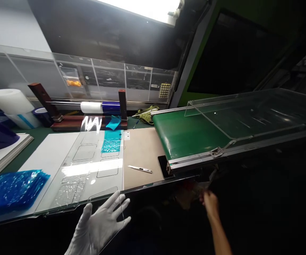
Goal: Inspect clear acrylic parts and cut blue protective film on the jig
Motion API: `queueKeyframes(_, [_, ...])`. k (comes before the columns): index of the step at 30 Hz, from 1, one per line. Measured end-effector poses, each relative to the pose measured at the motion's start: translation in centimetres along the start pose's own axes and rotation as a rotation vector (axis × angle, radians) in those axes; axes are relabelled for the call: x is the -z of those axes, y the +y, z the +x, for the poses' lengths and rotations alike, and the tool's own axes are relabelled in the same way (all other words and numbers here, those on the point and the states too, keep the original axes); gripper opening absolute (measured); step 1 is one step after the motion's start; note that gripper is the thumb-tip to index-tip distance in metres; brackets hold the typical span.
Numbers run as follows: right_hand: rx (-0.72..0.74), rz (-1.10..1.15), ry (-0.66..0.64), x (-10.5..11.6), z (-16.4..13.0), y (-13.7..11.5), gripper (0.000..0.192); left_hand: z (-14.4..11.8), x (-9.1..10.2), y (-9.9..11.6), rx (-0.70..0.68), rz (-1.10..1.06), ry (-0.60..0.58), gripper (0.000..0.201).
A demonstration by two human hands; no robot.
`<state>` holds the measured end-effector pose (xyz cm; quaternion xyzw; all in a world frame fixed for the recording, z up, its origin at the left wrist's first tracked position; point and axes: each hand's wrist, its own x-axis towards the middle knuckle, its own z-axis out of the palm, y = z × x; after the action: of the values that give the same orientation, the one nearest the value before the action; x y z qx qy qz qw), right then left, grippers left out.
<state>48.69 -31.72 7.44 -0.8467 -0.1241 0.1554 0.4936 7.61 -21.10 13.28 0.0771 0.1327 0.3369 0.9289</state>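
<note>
My left hand (100, 225), in a white glove, is palm up with its fingers spread at the table's front edge. A thin clear rectangular panel (103, 193) is held across this palm, its outline showing around the fingers. My bare right hand (210, 202) is low in the dark below the conveyor, fingers curled closed. Next to it hangs a dim, crumpled brownish thing (186, 196); whether the fingers grip it is too dark to see. On the table lie a sheet of clear film with printed outlines (85, 153), a blue film piece (111, 142) and a utility knife (139, 169).
A green conveyor belt (187, 132) under a clear cover (259, 113) runs to the right. A black phone (165, 166) lies by its end. Stacked blue film (16, 189) is at left. Behind stand a roll holder (89, 122) and white rolls (11, 102).
</note>
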Motion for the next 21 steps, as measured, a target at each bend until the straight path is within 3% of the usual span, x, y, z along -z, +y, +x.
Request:
queueKeyframes(3, [0.148,-0.129,-0.322,-6.7,-6.0,0.1,0.036,-1.2,0.2,0.6,-0.069,0.000,0.070,0.092])
queueKeyframes(6, [0.336,-0.248,-0.585,-14.6,-9.4,-2.9,0.030,-2.4,-0.2,1.2,-0.111,0.030,0.115,0.094])
queueKeyframes(9, [0.501,-0.380,-0.671,-21.4,-9.9,-7.5,0.017,-3.7,-1.1,1.6,-0.152,0.087,0.133,0.095])
queueKeyframes(12, [0.601,-0.512,-0.726,-25.5,-9.3,-10.8,0.021,-4.8,-1.6,1.8,-0.206,0.217,0.159,0.092])
queueKeyframes(16, [0.672,-0.581,-0.801,-26.5,-9.1,-11.8,0.027,-5.3,-1.2,1.8,-0.288,0.599,0.277,0.098])
queueKeyframes(19, [0.691,-0.530,-0.879,-24.2,-10.1,-11.6,0.025,-5.4,-1.4,1.7,-0.401,1.046,0.432,0.110])
queueKeyframes(21, [0.690,-0.461,-0.937,-21.4,-11.6,-11.6,0.032,-5.6,-2.1,1.6,-0.485,1.345,0.479,0.113])
